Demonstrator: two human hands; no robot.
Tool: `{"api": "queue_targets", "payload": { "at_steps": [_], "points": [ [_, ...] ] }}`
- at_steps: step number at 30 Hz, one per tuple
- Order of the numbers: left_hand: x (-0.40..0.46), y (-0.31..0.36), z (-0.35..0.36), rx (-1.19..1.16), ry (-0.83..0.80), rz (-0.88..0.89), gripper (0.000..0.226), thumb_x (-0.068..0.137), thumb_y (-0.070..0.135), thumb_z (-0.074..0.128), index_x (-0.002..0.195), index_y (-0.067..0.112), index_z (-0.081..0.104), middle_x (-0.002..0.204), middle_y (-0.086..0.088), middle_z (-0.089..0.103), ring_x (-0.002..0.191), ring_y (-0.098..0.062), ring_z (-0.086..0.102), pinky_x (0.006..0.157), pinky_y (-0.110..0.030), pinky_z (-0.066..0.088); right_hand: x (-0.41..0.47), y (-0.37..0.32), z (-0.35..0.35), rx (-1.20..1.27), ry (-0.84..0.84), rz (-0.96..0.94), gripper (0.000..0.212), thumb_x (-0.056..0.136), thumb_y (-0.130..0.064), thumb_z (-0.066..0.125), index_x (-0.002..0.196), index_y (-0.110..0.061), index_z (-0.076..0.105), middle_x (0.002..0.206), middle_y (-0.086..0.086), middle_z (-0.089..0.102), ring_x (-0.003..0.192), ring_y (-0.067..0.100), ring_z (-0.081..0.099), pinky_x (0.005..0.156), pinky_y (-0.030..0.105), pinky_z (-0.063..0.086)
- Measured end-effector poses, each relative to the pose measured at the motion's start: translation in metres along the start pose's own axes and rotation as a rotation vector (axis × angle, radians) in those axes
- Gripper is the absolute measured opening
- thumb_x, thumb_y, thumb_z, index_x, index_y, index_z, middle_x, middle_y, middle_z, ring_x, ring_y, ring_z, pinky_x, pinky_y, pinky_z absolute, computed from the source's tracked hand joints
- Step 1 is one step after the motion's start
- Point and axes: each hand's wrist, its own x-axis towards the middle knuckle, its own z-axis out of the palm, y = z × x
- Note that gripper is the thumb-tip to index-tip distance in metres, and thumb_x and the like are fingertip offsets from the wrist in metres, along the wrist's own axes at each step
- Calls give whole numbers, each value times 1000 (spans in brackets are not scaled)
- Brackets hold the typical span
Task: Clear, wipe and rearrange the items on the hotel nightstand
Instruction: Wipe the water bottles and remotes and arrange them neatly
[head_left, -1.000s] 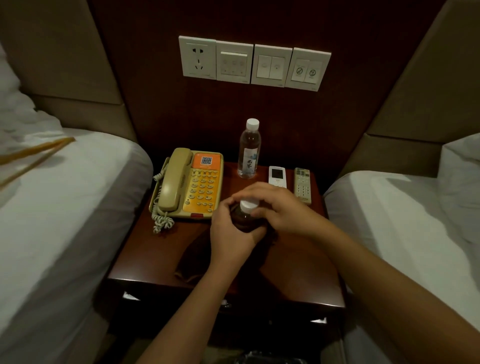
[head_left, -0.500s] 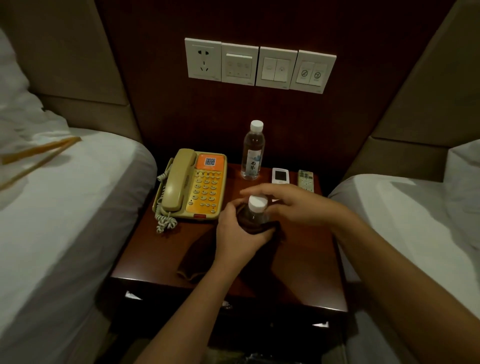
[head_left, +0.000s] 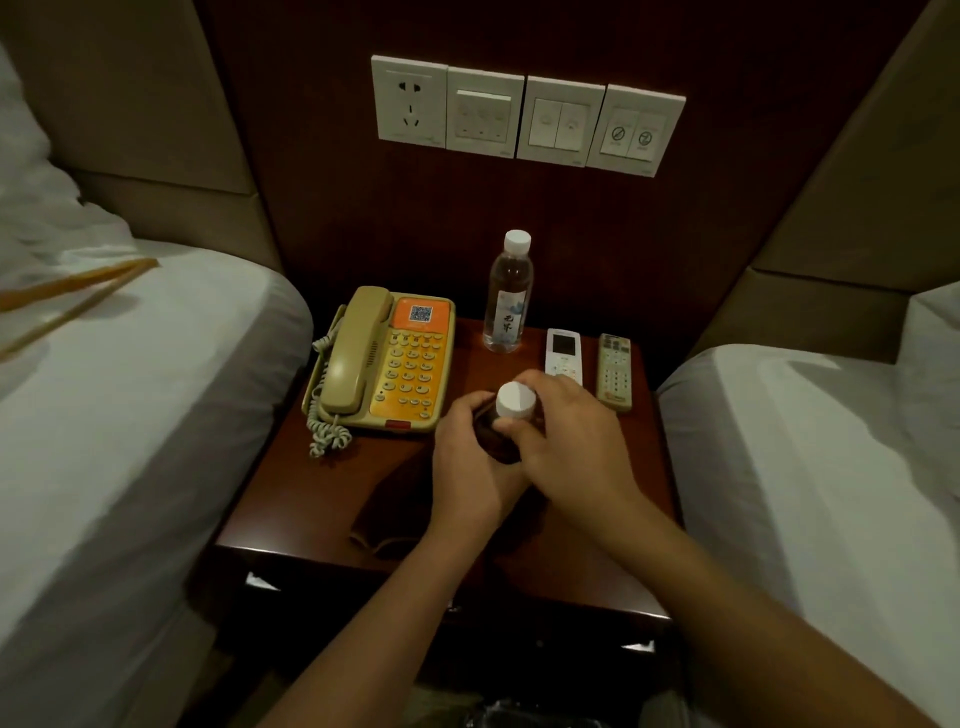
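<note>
Head view: nightstand (head_left: 311, 499) not cleared yet, phone (head_left: 384, 364), water bottle (head_left: 509, 296), two remotes (head_left: 563, 353) sit behind the hands; wiping looks undone. Dark bottle (head_left: 501, 436) upright mid-top just right of phone, left hand (head_left: 467, 467) wrapped round body, right hand (head_left: 571, 447) pinching near white cap

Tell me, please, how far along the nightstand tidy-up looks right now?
Mostly arranged: phone, water bottle and two remotes line the nightstand's back. In hand: left hand and right hand grip a second bottle. Left: placing it and removing the dark cloth.
</note>
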Motion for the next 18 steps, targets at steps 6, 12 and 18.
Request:
{"api": "queue_targets", "payload": {
  "at_steps": [6,12,18],
  "points": [
    [9,-2,-7,10,-110,13,70,57,34,84,115,37,45,119,3,55,106,-15,56,84,-30,51,28,13,-28,172,-397,-87,43,87,-23,64,127,-28,50,124,-8,53,115,9,50,95,29,45],
    [4,-3,-2,-47,-65,-7,74,50,45,79,115,42,41,117,5,55,106,-14,57,87,-35,55,34,24,-27,492,-571,-161,49,91,-2,53,123,-39,50,120,-24,51,118,-5,47,93,15,45],
    [0,-14,9,-87,13,-64,81,46,50,78,115,45,37,124,3,54,111,-16,56,92,-41,54,24,21,-11,515,-335,-77,43,89,-5,57,118,-37,54,123,-12,54,114,2,49,89,19,48]
  ]
}}
